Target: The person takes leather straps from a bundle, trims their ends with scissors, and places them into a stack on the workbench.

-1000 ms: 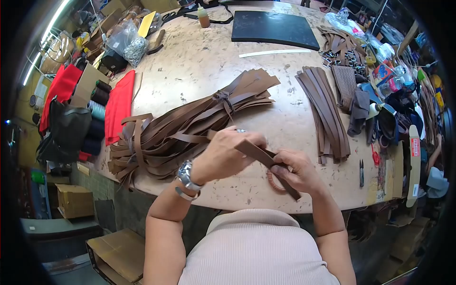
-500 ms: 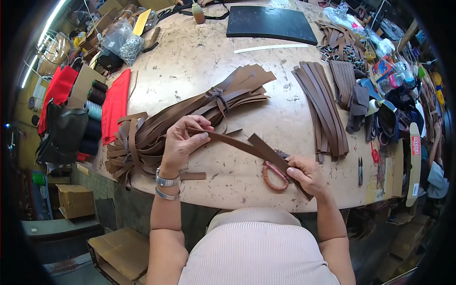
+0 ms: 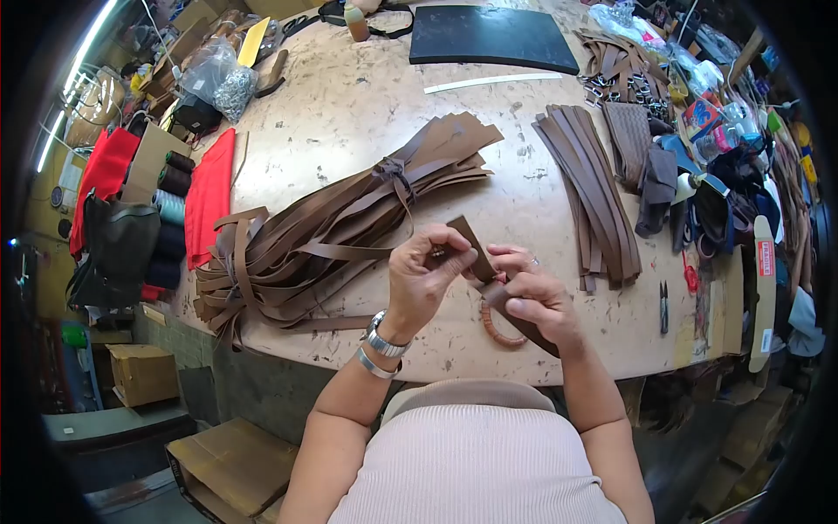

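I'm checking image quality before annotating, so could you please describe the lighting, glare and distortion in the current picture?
In the head view, a tube light glows at upper left; the head view shows pale sheen on the worktable; the head view's corners are black, and the worktable's near edge bows.

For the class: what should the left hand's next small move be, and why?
Perhaps guide the upper end of the brown strip with the left hand: it is close to that end, and the right hand holds the strip lower down.
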`<act>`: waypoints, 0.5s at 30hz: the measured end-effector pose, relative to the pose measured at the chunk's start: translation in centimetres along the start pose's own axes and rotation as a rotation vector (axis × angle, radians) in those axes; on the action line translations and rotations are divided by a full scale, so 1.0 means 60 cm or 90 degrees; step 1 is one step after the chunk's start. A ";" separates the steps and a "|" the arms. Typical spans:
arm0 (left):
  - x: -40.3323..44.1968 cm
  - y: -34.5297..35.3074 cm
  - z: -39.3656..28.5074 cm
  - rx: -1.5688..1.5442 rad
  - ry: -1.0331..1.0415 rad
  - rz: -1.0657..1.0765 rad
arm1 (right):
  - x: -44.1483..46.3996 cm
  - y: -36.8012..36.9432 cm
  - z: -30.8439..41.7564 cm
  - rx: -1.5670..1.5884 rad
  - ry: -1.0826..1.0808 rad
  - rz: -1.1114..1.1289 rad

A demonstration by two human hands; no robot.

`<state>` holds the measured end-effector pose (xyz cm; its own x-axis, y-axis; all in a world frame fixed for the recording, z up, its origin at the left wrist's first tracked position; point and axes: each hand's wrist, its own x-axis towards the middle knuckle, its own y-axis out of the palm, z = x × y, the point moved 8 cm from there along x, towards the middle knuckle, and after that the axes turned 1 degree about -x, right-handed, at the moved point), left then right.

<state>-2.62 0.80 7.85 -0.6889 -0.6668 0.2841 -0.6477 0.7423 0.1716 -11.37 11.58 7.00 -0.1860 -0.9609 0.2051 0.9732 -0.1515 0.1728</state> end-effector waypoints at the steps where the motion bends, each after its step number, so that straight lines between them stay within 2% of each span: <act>1: 0.002 -0.010 0.006 -0.035 -0.010 -0.041 | -0.001 -0.002 0.006 0.046 -0.040 0.003; 4: 0.005 -0.039 0.031 -0.091 -0.025 -0.140 | 0.004 -0.005 0.013 0.173 -0.112 0.000; 5: 0.004 -0.037 0.035 -0.059 -0.014 -0.128 | 0.002 -0.007 0.017 0.200 -0.139 -0.015; 6: 0.005 -0.035 0.036 -0.026 0.000 -0.115 | 0.000 -0.007 0.011 0.257 -0.100 -0.025; 8: 0.002 -0.021 0.043 0.033 -0.004 -0.048 | 0.001 -0.010 -0.002 0.174 -0.061 -0.044; 11: -0.012 -0.004 0.056 -0.152 -0.080 -0.006 | 0.007 -0.004 -0.019 0.043 0.017 -0.068; 12: -0.016 -0.008 0.058 -0.187 -0.088 -0.032 | 0.007 -0.004 -0.027 0.018 0.027 -0.074; 15: -0.017 -0.009 0.060 -0.238 -0.050 -0.017 | 0.004 -0.010 -0.041 -0.046 0.048 -0.113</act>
<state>-2.72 0.82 4.07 -0.7052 -0.6790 0.2042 -0.5130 0.6874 0.5141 -11.68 10.85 4.56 -0.3479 -0.9317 0.1047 0.9336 -0.3340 0.1298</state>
